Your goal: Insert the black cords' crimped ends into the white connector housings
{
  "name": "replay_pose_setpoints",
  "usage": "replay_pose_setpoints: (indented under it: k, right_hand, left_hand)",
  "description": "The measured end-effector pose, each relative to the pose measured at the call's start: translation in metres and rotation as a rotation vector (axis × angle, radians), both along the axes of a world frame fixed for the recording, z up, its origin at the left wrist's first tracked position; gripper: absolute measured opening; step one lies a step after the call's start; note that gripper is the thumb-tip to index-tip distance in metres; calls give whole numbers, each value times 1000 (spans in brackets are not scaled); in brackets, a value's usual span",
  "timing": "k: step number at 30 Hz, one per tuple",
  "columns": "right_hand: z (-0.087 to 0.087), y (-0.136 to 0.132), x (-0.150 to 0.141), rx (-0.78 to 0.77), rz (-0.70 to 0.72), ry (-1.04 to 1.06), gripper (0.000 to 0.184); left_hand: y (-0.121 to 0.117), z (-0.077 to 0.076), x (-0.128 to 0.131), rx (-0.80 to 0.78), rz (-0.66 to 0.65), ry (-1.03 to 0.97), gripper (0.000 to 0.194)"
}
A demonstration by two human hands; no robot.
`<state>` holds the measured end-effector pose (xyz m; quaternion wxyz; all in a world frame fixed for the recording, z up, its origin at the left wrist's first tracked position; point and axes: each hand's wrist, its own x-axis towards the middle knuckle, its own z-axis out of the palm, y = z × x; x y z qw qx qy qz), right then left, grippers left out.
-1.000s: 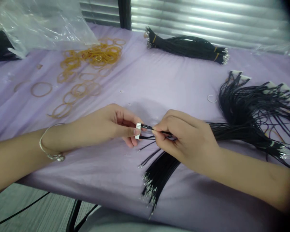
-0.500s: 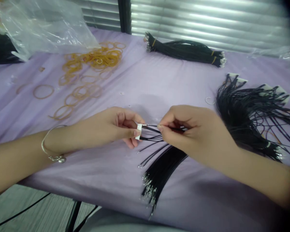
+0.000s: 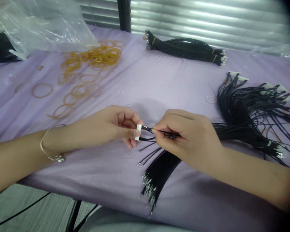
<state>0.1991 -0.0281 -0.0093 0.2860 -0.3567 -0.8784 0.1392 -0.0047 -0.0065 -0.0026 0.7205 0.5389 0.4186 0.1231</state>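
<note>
Between the thumb and fingers of my left hand (image 3: 122, 127) is a small white connector housing (image 3: 138, 132). Several black wires run out of its right side. My right hand (image 3: 186, 132) pinches a black wire (image 3: 148, 129) close to the housing, at its upper edge; whether the wire's tip sits inside cannot be made out. Under my right hand lies a thick bundle of black wires (image 3: 164, 167), their silver crimped ends fanned toward the table's front edge. A few loose wires stick out to the left of that bundle.
Yellow rubber bands (image 3: 101, 56) lie scattered at the back left by a clear plastic bag (image 3: 45, 29). A banded wire bundle (image 3: 183, 50) rests near the blinds. At right are wires with white connectors (image 3: 246, 100). The purple cloth (image 3: 87, 180) drops at the front edge.
My right hand has moved slightly left, bringing the pinched wire closer to the housing. My left hand holds the housing in nearly the same place.
</note>
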Motion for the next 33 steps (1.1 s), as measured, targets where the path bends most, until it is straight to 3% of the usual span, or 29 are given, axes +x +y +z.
replay_pose_setpoints:
  k: [14,20,27,33]
  right_hand:
    - [-9,1,0,299,68,-85,20]
    - [-11,2,1,379,176,-56,6]
    - [-17,5,-1,288,140,-75,17]
    - [-19,6,-6,250,181,-28,17]
  left_hand:
    - [3,3,-1,19,-15,23,10]
    - [2,0,-1,-12,-10,10,10]
    - [2,1,0,-30,13,-1,9]
    - [1,3,3,-36,16,49,8]
